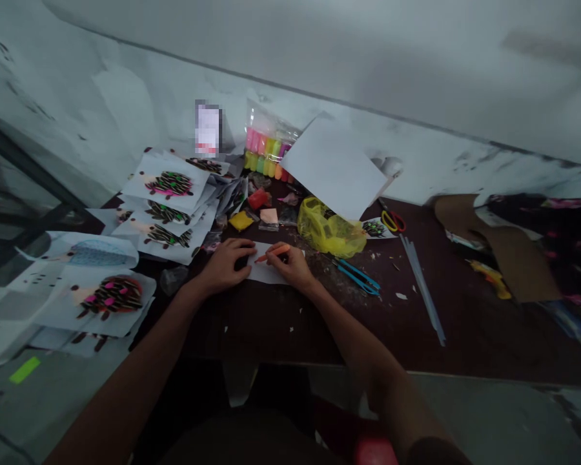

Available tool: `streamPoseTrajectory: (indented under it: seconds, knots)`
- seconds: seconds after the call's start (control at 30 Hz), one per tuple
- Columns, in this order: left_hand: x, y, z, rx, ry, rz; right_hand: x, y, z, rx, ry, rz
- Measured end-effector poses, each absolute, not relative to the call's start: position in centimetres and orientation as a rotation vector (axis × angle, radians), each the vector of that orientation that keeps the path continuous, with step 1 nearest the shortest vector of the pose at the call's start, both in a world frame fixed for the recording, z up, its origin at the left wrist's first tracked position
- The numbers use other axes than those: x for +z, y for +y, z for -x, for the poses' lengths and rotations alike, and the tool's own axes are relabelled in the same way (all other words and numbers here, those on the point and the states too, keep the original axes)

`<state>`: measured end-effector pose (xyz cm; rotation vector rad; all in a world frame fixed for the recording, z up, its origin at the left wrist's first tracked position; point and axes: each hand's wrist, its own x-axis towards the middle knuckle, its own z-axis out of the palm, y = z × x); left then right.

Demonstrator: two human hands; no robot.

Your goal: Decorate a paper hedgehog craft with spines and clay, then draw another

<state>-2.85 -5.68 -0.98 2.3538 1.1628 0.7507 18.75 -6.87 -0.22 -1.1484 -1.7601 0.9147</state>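
A small white sheet of paper lies on the dark table in front of me. My right hand grips an orange pen, its tip low over the sheet, touching or nearly so. On the sheet's left edge rests my left hand, fingers bent and apart from the thumb, with nothing held in it. Just beyond the hands are a yellow packet, a pale pink piece and a red lump. A crumpled yellow plastic bag sits past my right hand.
Stacked hedgehog pictures fill the left side. A bag of colored clay and a large white sheet stand against the wall. To the right lie blue snips, scissors, clear sticks and brown cardboard.
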Motion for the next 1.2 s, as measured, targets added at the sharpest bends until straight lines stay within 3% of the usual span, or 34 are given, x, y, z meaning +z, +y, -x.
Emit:
streamPoseTrajectory:
  seconds: [1.2]
  knots:
    - [-1.41,-5.30,3.21,0.754,1.114,-2.363,0.30,-6.93,-18.63,0.908,-1.793,1.132]
